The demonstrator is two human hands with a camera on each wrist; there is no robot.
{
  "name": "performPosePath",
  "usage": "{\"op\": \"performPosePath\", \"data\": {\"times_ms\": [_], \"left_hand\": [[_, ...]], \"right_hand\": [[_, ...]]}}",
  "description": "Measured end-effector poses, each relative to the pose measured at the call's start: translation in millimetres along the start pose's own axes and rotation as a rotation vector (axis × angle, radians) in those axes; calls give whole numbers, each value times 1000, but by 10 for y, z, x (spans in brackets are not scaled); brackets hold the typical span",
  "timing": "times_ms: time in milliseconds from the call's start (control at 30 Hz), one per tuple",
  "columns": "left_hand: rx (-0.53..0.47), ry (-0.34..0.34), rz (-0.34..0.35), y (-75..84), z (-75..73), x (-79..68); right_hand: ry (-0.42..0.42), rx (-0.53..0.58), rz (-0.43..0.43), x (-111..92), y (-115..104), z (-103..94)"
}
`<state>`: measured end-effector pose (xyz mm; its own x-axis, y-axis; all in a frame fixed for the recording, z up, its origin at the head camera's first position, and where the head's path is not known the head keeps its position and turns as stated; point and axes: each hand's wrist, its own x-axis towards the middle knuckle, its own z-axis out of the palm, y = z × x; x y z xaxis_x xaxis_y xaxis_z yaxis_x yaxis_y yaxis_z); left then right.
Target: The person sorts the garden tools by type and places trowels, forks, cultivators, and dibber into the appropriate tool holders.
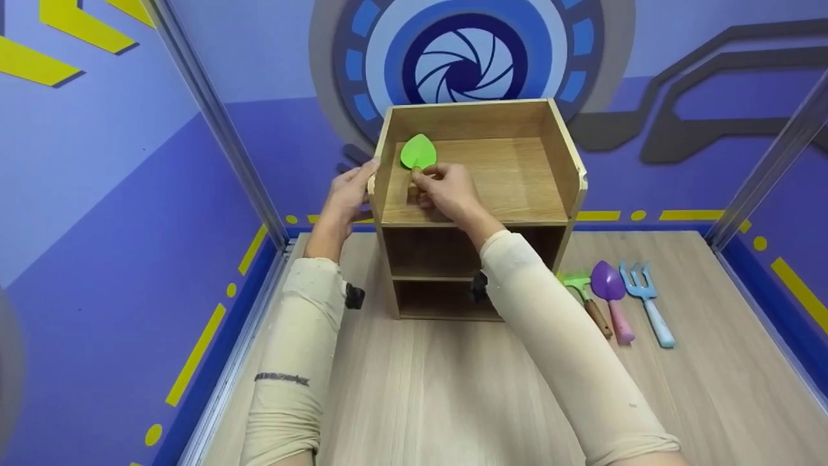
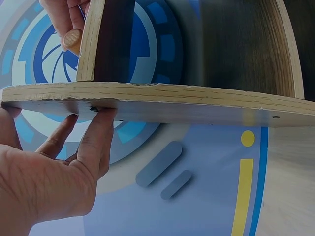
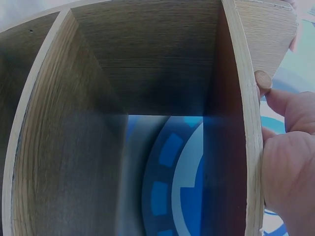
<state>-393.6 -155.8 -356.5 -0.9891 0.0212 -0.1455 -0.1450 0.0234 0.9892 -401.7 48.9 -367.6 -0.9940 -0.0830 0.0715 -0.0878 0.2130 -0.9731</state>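
Observation:
A small trowel with a bright green leaf-shaped blade [image 1: 418,153] and a wooden handle [image 1: 413,192] lies over the top level of a wooden shelf unit [image 1: 511,184], near its left side. My right hand [image 1: 449,191] pinches that handle between thumb and fingers. The rounded handle end [image 3: 263,79] shows past the board edge in the right wrist view, and the handle [image 2: 73,39] also appears in the left wrist view. Against the outer face of the unit's left side panel [image 2: 162,93], my left hand [image 2: 64,167] presses its extended fingertips.
On the table [image 1: 440,388], right of the unit, lie a green rake [image 1: 585,294] with a brown handle, a purple trowel [image 1: 609,281] with a pink handle and a blue hand fork [image 1: 647,298]. Printed blue walls [image 1: 272,129] stand behind and at both sides.

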Motion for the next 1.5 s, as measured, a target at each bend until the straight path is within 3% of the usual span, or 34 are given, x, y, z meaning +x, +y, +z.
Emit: {"op": "performPosePath", "data": {"times_ms": [300,567,1000,1500], "left_hand": [[5,2,8,-20,5,-5],[-2,3,14,-10,32,-1],[12,17,14,-27,17,10],[5,18,14,-55,26,32]], "right_hand": [[-19,104,-23,-2,54,-30],[0,105,-33,-1,76,-53],[7,207,-60,-18,86,-85],[-75,265,-105,-60,102,-120]]}}
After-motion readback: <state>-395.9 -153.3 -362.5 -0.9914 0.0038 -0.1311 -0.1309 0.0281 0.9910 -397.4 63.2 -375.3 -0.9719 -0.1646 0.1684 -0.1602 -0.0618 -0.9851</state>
